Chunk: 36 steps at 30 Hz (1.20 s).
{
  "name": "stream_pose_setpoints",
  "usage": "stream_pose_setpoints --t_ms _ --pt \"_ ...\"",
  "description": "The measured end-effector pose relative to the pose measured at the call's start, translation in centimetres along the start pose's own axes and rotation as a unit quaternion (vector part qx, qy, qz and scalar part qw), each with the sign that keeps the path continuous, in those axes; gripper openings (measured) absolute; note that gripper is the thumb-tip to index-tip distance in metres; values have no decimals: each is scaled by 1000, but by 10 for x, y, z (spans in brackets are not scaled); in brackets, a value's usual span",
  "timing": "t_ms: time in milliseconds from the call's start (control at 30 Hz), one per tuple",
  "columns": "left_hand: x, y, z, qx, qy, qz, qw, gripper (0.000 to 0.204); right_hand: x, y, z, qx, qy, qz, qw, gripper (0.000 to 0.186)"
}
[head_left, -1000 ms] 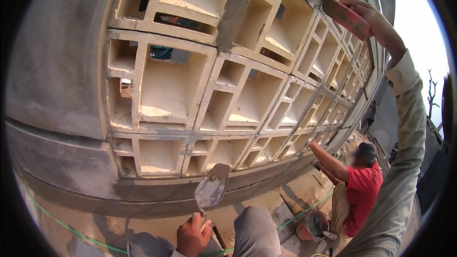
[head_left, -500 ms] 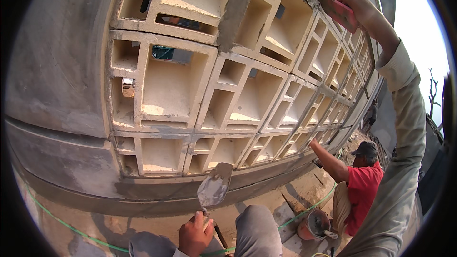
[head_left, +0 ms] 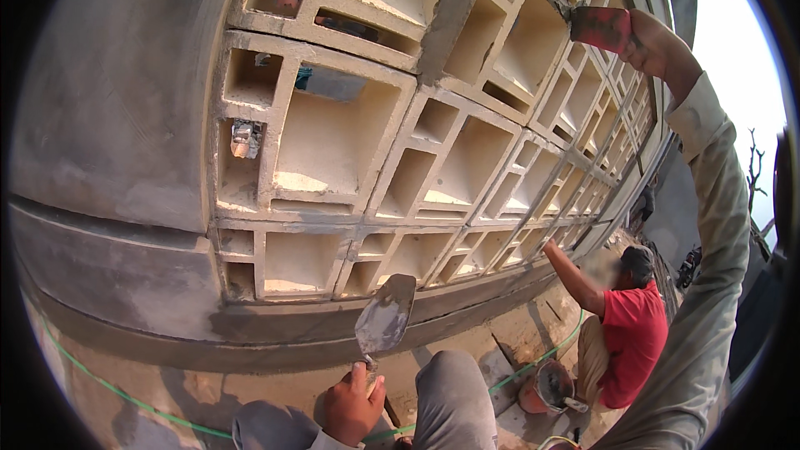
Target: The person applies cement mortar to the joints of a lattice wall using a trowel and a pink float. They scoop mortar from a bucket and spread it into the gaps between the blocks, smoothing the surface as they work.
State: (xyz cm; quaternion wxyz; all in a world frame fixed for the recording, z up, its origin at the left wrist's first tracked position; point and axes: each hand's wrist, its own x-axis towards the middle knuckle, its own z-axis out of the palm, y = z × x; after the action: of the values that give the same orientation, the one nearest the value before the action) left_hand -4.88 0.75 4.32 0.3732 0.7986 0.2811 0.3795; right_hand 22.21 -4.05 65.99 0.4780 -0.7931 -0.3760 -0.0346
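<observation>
My left hand point(head_left: 354, 407) is closed round the handle of a pointing trowel point(head_left: 385, 317), low in front of my knees. Grey mortar coats its blade, which points up toward the wall's base. My right arm stretches up at the right, and my right hand point(head_left: 654, 48) grips a flat red rectangular block point(head_left: 602, 29) with dark stains. The block's left edge meets a mortar joint between the cream breeze blocks point(head_left: 492, 162). Whether it is a float or a scraper I cannot tell.
A co-worker in a red shirt point(head_left: 635, 325) crouches at the right, one arm reaching to the wall. Beside that person stands a mortar bucket point(head_left: 546, 387). A green hose point(head_left: 125, 400) crosses the ground. Someone's hand point(head_left: 287, 2) shows through an upper-left opening.
My right hand has turned the red block so its broad face shows, staying by the joint. The trowel has shifted slightly in view. A hand now appears in the upper-left opening.
</observation>
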Motion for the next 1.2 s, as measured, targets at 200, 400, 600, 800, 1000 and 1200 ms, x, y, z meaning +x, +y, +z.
stream_pose_setpoints --t_ms 200,400,600,800,1000,1200 --pt "0 2 -12 -34 7 17 999 32 7 1 4 87 -46 20 995 20" --pt "-6 5 -23 -79 -16 -8 997 28 4 6 8 139 -75 -1 987 21" --pt "-5 -7 -13 -21 1 8 1000 36 12 8 -1 135 -82 -26 987 21" --pt "-5 -2 -19 -23 -5 12 1000 31 -20 -25 35 163 -106 -8 981 22" --pt "-6 3 -15 3 -18 13 1000 35 -33 -42 39 188 -168 -47 966 25" --pt "-5 13 -23 -89 -32 62 994 28 -32 6 -42 88 -67 -180 977 27"
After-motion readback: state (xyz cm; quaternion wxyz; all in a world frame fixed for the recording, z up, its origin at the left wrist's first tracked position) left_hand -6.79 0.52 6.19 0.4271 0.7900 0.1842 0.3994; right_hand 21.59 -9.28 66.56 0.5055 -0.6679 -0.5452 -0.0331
